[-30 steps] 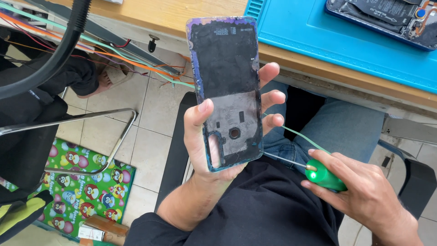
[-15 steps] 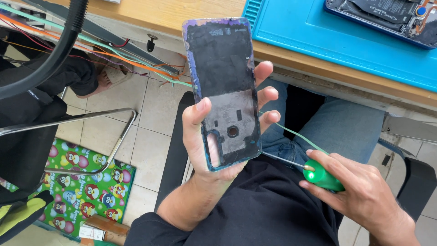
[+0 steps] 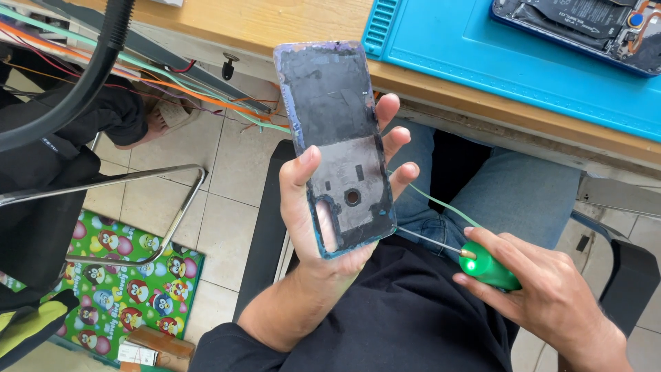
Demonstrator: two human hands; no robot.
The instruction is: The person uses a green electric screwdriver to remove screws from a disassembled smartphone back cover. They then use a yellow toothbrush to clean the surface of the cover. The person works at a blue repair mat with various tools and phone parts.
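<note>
My left hand [image 3: 313, 227] holds a detached phone back cover [image 3: 335, 141] upright over my lap, inner side toward me, dark with a round hole and a bluish rim. Thumb on its left edge, fingers wrapped round the right edge. My right hand [image 3: 551, 296] grips a screwdriver with a green handle [image 3: 487, 267]; its thin metal shaft points left toward the cover's lower right corner. An opened phone [image 3: 585, 24] lies on the blue mat [image 3: 482, 55] on the wooden desk.
The wooden desk edge [image 3: 289, 21] runs across the top. Coloured wires [image 3: 172, 86] hang under it at left. A black hose [image 3: 76, 83] and a metal chair frame [image 3: 138, 179] stand at left, above a cartoon-patterned floor mat [image 3: 117, 282]. Another person's foot [image 3: 155, 124] rests nearby.
The back cover and my left hand have drifted slightly left and down. My right hand with the screwdriver has barely moved.
</note>
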